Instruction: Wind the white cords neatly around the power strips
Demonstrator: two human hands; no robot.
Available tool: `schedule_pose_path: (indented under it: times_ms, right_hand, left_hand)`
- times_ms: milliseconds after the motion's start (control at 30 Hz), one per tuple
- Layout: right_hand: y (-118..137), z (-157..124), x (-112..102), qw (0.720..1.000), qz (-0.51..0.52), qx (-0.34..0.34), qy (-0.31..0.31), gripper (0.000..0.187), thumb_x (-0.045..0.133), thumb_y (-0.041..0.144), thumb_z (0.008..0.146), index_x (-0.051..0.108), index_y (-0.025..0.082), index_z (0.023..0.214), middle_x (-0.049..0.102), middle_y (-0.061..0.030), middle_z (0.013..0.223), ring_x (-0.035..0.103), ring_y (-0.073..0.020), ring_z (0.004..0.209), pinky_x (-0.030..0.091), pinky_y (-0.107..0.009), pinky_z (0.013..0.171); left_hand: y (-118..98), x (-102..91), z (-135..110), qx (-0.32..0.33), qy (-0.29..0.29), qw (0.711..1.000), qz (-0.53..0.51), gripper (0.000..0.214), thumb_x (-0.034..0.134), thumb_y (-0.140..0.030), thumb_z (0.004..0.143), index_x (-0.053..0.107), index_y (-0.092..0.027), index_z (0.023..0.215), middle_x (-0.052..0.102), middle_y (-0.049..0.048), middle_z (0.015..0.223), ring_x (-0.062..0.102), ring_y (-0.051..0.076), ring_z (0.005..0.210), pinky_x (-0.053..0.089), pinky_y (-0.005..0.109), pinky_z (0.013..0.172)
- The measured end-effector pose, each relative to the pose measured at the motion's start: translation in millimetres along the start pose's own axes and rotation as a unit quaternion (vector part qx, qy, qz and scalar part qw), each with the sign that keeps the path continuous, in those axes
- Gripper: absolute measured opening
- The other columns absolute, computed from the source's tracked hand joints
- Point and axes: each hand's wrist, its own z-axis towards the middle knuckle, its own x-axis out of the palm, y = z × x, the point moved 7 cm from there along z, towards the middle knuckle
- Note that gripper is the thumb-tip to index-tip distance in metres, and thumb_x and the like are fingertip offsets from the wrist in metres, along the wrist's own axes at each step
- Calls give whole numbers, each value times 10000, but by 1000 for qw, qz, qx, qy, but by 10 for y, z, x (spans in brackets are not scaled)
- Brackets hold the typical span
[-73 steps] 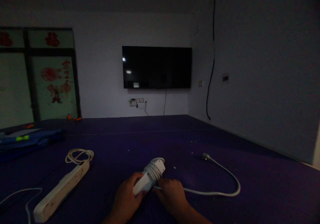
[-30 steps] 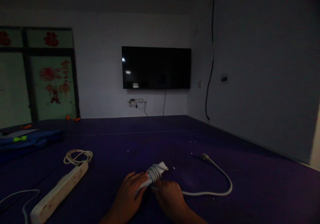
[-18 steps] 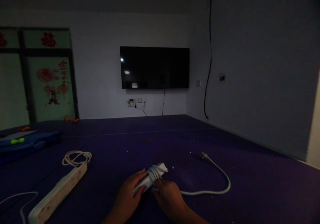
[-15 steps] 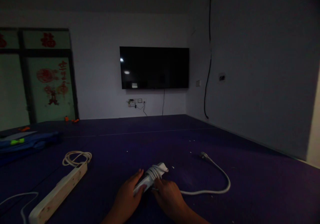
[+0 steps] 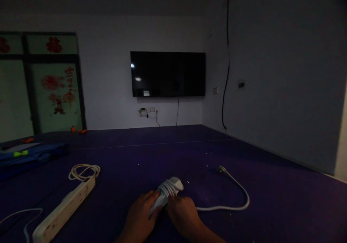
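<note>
A white power strip point(image 5: 176, 183) is wrapped in several turns of its own white cord point(image 5: 167, 188), just in front of me. Its near end is gripped by my left hand point(image 5: 142, 214), thumb on one side and fingers on the other. My right hand point(image 5: 184, 214) is closed on the cord at the right side of the turns; the fingertips are partly hidden. From under that hand the loose cord runs right across the purple surface, curves back and ends in a plug point(image 5: 221, 169).
A longer white power strip point(image 5: 66, 208) lies to the left, its coiled cord point(image 5: 84, 172) at the far end. Blue cloth point(image 5: 40, 152) and small orange things point(image 5: 82, 131) lie farther off on the purple surface point(image 5: 162, 152). A television point(image 5: 168, 75) hangs on the far wall.
My left hand has shifted slightly, its fingers now lying over the strip near the turns. The right hand has moved a little against the wrapped cord. The plug stays in place.
</note>
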Motion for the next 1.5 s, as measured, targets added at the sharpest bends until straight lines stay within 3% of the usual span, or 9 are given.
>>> schedule_pose_path:
  times_ms: [233, 500, 733, 867, 1033, 1200, 1500]
  right_hand:
    - [-5, -10, -44, 1000, 26, 15, -8, 169, 460, 189, 818, 608, 170, 897, 694, -85, 844, 661, -200, 716, 429, -218, 570]
    - [31, -5, -31, 1000, 24, -2, 5, 175, 442, 181, 827, 610, 158, 873, 692, -91, 837, 663, -222, 729, 454, -248, 590]
    - [44, 0, -12, 999, 23, -10, 20, 190, 436, 161, 808, 621, 160, 853, 698, -94, 846, 665, -210, 745, 457, -222, 601]
    - [47, -5, -23, 999, 29, -14, 4, 260, 462, 162, 790, 590, 179, 1016, 703, -78, 842, 667, -212, 726, 457, -225, 588]
    - [45, 0, -13, 999, 48, -12, -21, 612, 501, 152, 759, 336, 205, 1346, 701, -82, 911, 669, -211, 752, 467, -242, 637]
    - [47, -1, -10, 999, 42, 2, -14, 621, 525, 168, 757, 350, 187, 1353, 700, -98, 910, 669, -224, 763, 473, -250, 645]
    - [47, 27, -6, 1000, 13, -19, -10, 606, 521, 167, 775, 352, 193, 1357, 704, -97, 878, 672, -222, 707, 477, -246, 585]
  left_hand:
    - [25, -39, 20, 34, -34, 995, 82, 379, 502, -322, 806, 560, -277, 1178, 601, 55, 1198, 567, 238, 1069, 447, 394, 917]
    - [50, -45, 23, 62, -55, 993, 88, 373, 517, -298, 799, 559, -277, 1169, 595, 50, 1200, 562, 230, 1065, 455, 383, 895]
    - [-22, -27, 13, 54, -35, 988, 137, 412, 496, -214, 798, 522, -283, 1203, 563, 38, 1241, 535, 221, 1082, 437, 384, 891]
    - [-89, -52, 3, 63, -28, 985, 161, 415, 490, -187, 797, 523, -295, 1196, 543, 18, 1267, 524, 220, 1087, 438, 377, 879]
    - [-100, -47, -5, 88, -32, 978, 187, 388, 487, -211, 804, 533, -276, 1184, 550, 24, 1260, 525, 229, 1066, 447, 385, 851]
    - [-74, -19, -7, 104, -25, 977, 187, 413, 487, -195, 800, 518, -297, 1199, 540, 7, 1275, 527, 230, 1066, 451, 389, 845]
    - [39, -15, 10, 76, -46, 987, 137, 451, 525, -263, 774, 500, -267, 1224, 575, 39, 1227, 545, 219, 1073, 437, 368, 901]
